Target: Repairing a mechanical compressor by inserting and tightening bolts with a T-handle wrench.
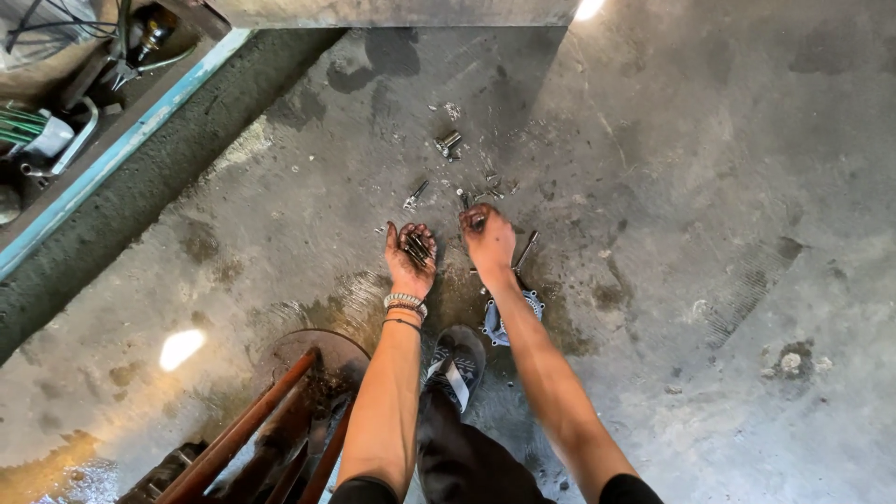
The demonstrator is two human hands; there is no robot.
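Bolts (417, 248) lie in the cupped, upturned left hand (411, 259); the right hand (487, 239) pinches one more off the concrete floor (672, 187).

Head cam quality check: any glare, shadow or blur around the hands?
Head view: glare patches on the wet concrete floor at lower left and top edge; left hand and right hand sharp, evenly lit; wide-angle bends the blue ledge; scattered bolts small, soft.
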